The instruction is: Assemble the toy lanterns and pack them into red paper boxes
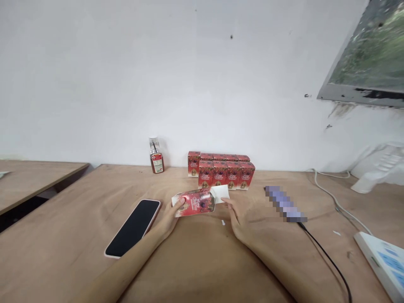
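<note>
A red printed carton (197, 203) lies tilted on its side above the table, its white end flap (221, 194) folded outward on the right. My left hand (172, 214) grips the carton's left end, thumb on the printed face. At the other end, my right hand (232, 210) has its fingers at the lower edge of the white flap, seemingly pinching it. Just behind the carton stand several upright red boxes (220, 173) with similar print, grouped in rows against the wall. The inside of the carton is hidden from me.
A labelled bottle (157, 162) stands by the wall. Left of my arms lies a dark-screened phone (134, 229); to the right is a blurred-out device (285, 204) with a black cable (328, 261). A white box (380, 263) sits at the right edge, near a white cord (334, 202).
</note>
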A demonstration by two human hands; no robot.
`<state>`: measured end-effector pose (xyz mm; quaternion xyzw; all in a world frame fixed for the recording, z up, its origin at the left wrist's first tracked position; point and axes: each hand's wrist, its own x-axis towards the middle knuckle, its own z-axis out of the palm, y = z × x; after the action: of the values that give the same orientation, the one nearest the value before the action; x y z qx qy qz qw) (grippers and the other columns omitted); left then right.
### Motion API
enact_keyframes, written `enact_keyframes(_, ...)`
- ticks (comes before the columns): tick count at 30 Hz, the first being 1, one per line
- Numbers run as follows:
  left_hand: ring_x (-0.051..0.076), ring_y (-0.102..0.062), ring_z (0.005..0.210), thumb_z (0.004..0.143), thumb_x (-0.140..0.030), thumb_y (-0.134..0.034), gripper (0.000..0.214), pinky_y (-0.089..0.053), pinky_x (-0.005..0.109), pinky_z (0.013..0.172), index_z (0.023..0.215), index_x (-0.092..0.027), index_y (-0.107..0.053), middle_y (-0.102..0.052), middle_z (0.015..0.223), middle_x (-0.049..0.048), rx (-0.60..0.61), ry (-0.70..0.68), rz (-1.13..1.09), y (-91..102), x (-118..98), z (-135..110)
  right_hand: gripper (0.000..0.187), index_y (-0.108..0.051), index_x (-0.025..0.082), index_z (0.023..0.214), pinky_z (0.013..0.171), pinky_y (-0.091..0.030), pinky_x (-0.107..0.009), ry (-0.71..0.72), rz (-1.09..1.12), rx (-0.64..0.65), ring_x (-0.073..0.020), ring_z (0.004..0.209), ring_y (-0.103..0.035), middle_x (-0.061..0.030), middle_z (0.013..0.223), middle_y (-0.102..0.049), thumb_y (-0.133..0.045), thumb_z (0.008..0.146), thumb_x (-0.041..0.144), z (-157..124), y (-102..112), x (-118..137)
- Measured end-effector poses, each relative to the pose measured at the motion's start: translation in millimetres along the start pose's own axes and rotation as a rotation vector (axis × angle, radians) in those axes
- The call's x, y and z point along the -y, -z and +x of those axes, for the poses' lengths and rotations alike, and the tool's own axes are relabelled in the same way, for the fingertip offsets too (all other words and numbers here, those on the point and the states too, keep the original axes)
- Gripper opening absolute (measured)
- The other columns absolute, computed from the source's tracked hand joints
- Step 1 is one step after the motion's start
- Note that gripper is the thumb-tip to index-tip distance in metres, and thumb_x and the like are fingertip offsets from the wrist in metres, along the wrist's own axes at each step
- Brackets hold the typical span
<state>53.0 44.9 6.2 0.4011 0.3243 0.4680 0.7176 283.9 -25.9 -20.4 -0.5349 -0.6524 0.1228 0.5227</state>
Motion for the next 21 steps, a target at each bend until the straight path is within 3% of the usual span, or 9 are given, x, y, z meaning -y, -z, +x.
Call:
enact_keyframes(5,0.030,-0.066,0.094,0.061,-0.049,-0.076,0.063,-0.051,0.040,0.085,0.108,-0.011,-0.057,-0.070,0.099,0.0125,-0.011,0.008,-0.030,-0.1,0.5,1.8,0.037,-0.049,0.026,0.126,0.099,-0.042,-0.042,-0.129,0.072,0.030,-0.0210,0.111,-0.056,-0.0060,0.127,-0.057,-0.037,0.093,0.040,3.4,-1.8,-1.0)
enact_keyframes(8,0.030,-0.066,0.095,0.059,-0.049,-0.078,0.067,-0.051,0.041,0.086,0.109,-0.011,-0.057,-0.070,0.100,0.0126,-0.018,0.002,0.016,-0.9,1.2,0.9,0.039,-0.050,0.027,0.126,0.099,-0.041,-0.043,-0.135,0.101,0.080,-0.0211,0.109,-0.056,-0.0058,0.126,-0.057,-0.040,0.092,0.042,4.8,-2.4,-3.8)
enact_keyframes(12,0.029,-0.064,0.101,0.057,-0.045,-0.081,0.072,-0.049,0.039,0.089,0.116,-0.012,-0.054,-0.069,0.103,0.0121,0.031,-0.027,0.146,-0.8,2.9,-0.7,0.036,-0.067,0.024,0.101,0.096,-0.042,-0.042,-0.153,0.193,0.175,-0.0234,0.105,-0.058,-0.0051,0.107,-0.068,-0.047,0.087,0.051,8.3,-0.5,-9.2)
enact_keyframes(16,0.028,-0.063,0.103,0.060,-0.042,-0.080,0.065,-0.050,0.036,0.088,0.114,-0.015,-0.054,-0.068,0.108,0.0112,0.065,-0.078,0.239,-0.4,4.3,-0.9,0.042,-0.070,0.021,0.084,0.091,-0.044,-0.040,-0.233,0.298,0.160,-0.0239,0.094,-0.062,-0.0047,0.092,-0.071,-0.052,0.081,0.059,10.8,4.3,-9.6)
enact_keyframes(21,0.027,-0.064,0.096,0.060,-0.044,-0.079,0.063,-0.052,0.035,0.081,0.111,-0.017,-0.052,-0.067,0.107,0.0094,0.045,-0.103,0.259,-1.2,4.5,-1.2,0.039,-0.064,0.026,0.105,0.097,-0.041,-0.037,-0.201,0.309,0.189,-0.0223,0.107,-0.057,-0.0024,0.111,-0.065,-0.053,0.083,0.055,11.2,7.3,-3.4)
